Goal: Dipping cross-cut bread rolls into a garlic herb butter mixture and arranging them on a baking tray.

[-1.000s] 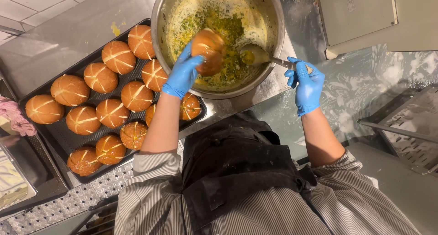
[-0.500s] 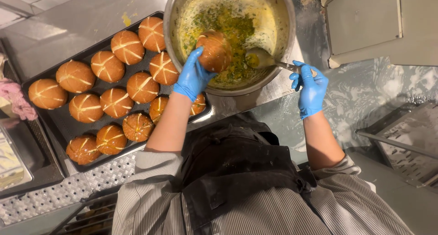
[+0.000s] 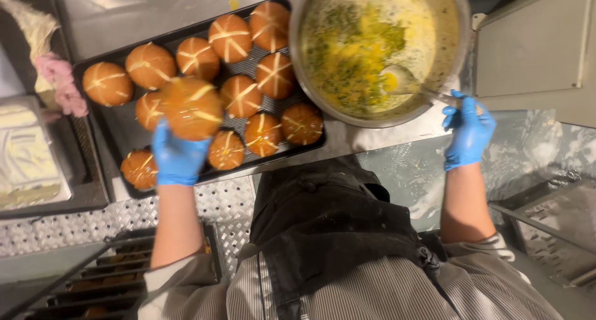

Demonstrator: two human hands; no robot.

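My left hand, in a blue glove, holds a glossy round bun with a white cross cut, above the black baking tray. Several more scored buns lie in rows on that tray. My right hand, also gloved in blue, grips the handle of a metal spoon whose bowl rests in the yellow, herb-flecked liquid inside a large steel bowl. The steel bowl stands to the right of the tray, its rim overlapping the tray's corner.
A shallow tray with a pale slab sits at far left, with a pink cloth behind it. A perforated metal surface runs along the near edge. A rack with more baked items lies below left. Grey steel panels stand right.
My left hand has carried the bun out of the bowl and leftward over the tray. My right hand stays on the spoon handle. The view has shifted closer.
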